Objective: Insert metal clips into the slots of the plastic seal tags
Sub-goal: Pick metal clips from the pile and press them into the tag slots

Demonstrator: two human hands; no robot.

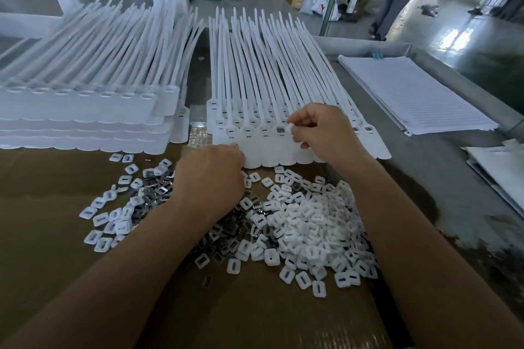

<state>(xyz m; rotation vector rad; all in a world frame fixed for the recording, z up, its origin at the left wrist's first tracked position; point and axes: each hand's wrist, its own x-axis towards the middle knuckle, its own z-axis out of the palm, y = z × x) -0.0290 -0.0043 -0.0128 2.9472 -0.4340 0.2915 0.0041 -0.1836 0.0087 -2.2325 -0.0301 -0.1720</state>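
My right hand [320,130] pinches a white piece [289,128] just right of the slot [280,130]; whether my farther left hand [211,176] grips anything I cannot tell.

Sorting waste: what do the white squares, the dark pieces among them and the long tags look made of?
White squares: moulded plastic, matte, slightly translucent. Dark pieces: likely thin metal, grey with bright glints. Tags: same-looking white plastic; their thin tails bend.

Seal tags [269,71] and caps [312,224] are white — metal clips [224,231] dark grey, cardboard [42,193] brown, paper [411,93] lined
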